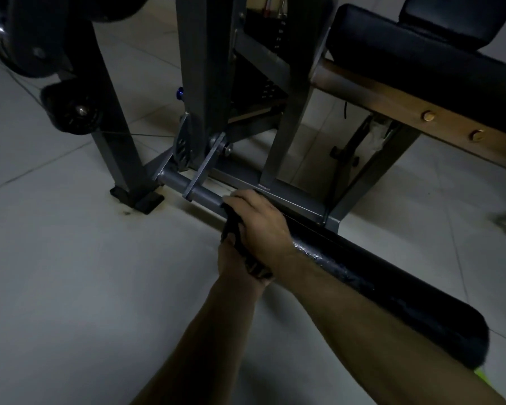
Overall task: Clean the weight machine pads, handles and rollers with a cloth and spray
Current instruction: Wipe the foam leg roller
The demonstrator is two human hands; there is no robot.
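Note:
A long black foam roller [398,299] lies low over the floor on a grey steel bar [187,190] of the weight machine. Its surface shines wet just right of my hands. A dark cloth [233,226] is wrapped round the roller's left end. My right hand [260,226] grips the cloth from above, fingers curled over the roller. My left hand [231,260] holds the cloth from below and in front, its thumb pressed on it. No spray bottle is in view.
Grey frame posts [205,68] rise right behind the roller, with a black foot [146,200] on the tiled floor. A black seat pad [421,54] on a wooden board [392,97] stands at the right. A small black roller [73,109] sits upper left.

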